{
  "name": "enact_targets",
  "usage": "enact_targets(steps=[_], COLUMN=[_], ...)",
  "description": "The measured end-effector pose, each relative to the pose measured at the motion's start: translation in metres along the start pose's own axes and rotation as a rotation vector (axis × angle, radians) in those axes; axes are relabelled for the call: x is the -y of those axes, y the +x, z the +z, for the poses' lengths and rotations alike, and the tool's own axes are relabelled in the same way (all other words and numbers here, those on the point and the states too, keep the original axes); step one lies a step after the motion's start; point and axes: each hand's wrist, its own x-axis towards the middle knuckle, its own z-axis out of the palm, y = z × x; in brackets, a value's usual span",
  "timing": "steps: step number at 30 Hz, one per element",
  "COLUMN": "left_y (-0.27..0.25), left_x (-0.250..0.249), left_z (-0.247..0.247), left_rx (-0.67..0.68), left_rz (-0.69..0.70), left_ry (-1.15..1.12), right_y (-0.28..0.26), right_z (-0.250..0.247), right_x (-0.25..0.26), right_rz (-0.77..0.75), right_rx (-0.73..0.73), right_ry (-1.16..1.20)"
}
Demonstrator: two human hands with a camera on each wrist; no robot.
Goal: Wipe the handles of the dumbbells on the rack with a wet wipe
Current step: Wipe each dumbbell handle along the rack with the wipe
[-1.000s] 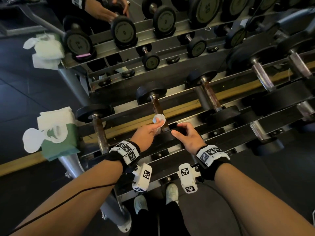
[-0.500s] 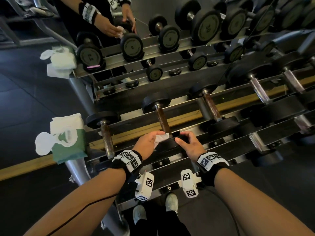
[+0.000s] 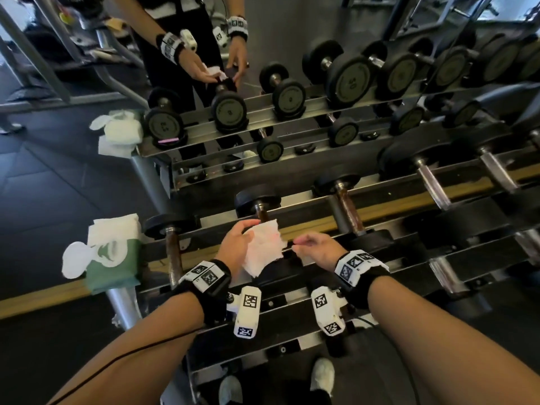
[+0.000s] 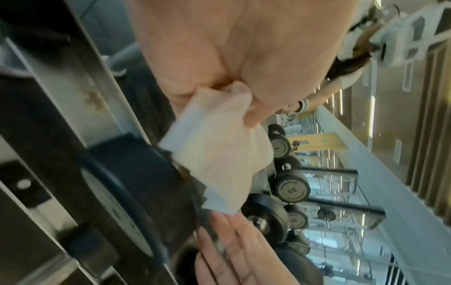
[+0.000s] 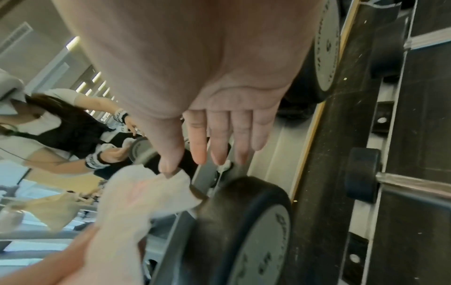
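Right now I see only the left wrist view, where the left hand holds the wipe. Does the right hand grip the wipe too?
Observer: No. In the right wrist view the right hand has straight fingers; only its thumb tip meets a corner of the wipe.
Operator: Where is the wipe pack?
Observer: In the head view a green pack sits at the left end of the rack, left of the left hand.
Operator: Which handles are nearest?
Observer: One rusty handle lies left of the hands, another to their right.
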Motion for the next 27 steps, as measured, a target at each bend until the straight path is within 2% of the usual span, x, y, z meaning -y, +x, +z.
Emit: enact_targets(steps=[4,10,12,16,19,23,27], left_y=[-0.009,-0.018,-0.021,-0.026,-0.027,-0.022,-0.014], left_x=[-0.008,-0.010,-0.009,0.002,0.011,0.015,0.015], left_z=[0.038,0.075,0.080,0.084,0.082,0.081,0.082], left_rx=[-0.043,-0.085,-0.129,-0.328,-0.430,-0.517,-0.541], left_rz=[-0.015,0.064,0.094,0.178,0.202,0.253,0.280], left_ry=[-0.259,-0.408,-0.365,-0.131,-0.022,0.075,0.168], right_y=[0.006,0.020,0.022,0.032,0.039,0.049,0.055], right_z=[-0.032,-0.034,-0.035,-0.043,-0.047,-0.048,-0.044], right_x=[0.007,0.008,0.009,0.014,0.021,0.026,0.022], right_rz=[-0.071,0.100,0.092,-0.108,-0.197,-0.167,-0.059], right_rx=[0.050,0.243,0.292,0.140,0.111,0.190,0.383], right_ry=[0.227,0.556,0.599,0.325,0.251,0.361,0.530])
